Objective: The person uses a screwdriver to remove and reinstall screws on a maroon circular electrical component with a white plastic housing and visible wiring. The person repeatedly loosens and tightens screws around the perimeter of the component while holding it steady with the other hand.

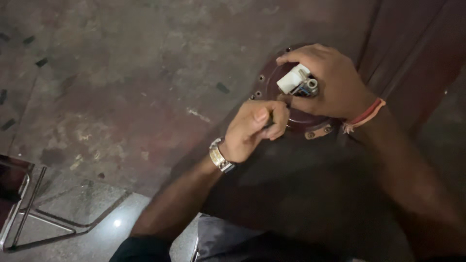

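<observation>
The right hand (326,80) is curled over the top of a round, dark reddish-brown metal plate (301,116) with small screw holes along its rim, and its thumb and fingers are closed around a small white plastic block with a grey metal fitting (297,81) that sits at the middle of that plate. The white block shows in the gap between the thumb above and the fingers below, so it lies inside the grasp of the right hand, touching it on both sides. A band of orange-red thread (366,114) circles the right wrist. The left hand (255,128) is just below and to the left of the block, folded into a loose fist with the thumb pressed against the forefinger; it seems to pinch something thin and dark, but what that is cannot be told in the dim light. The knuckles of the left hand lie against the lower edge of the round plate, close beside the right hand's fingers. A silver metal wristwatch (219,156) sits on the left wrist. Under the plate is a dark, flat surface (291,194), and beyond it a stained, worn concrete floor (121,87). At the lower left edge stands part of a thin metal-framed piece of furniture (22,204).
</observation>
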